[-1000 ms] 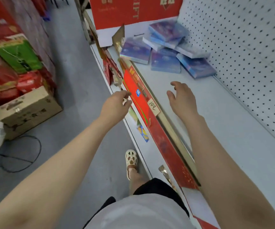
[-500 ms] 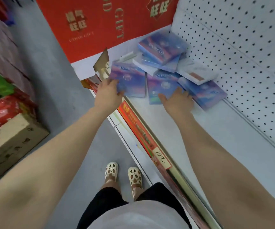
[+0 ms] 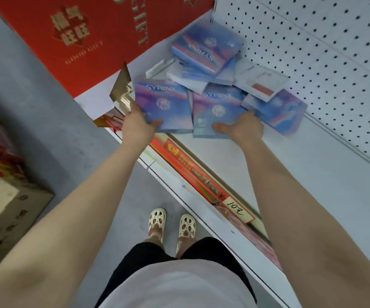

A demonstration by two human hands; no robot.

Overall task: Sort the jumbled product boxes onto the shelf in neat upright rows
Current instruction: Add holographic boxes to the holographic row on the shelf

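Several flat blue-purple "SYRINX" boxes lie jumbled in a pile (image 3: 206, 54) at the far end of the white shelf (image 3: 313, 178). My left hand (image 3: 138, 125) grips the near left corner of the leftmost box (image 3: 164, 101), thumb on top. My right hand (image 3: 241, 127) holds the near right corner of the neighbouring box (image 3: 217, 107), thumb across its face. Another blue box (image 3: 277, 112) lies flat to the right, and a box (image 3: 261, 82) shows its white back. All boxes lie flat or tilted, none upright.
A large red gift box (image 3: 104, 36) stands behind the pile. White pegboard (image 3: 335, 52) backs the shelf. A red price strip with a "10" tag (image 3: 235, 206) runs along the shelf's front edge. A cardboard carton (image 3: 6, 216) sits on the grey floor to the left.
Both hands reached forward from the shelf edge to the pile. The left hand now grips the leftmost box and the right hand has taken hold of the one beside it.
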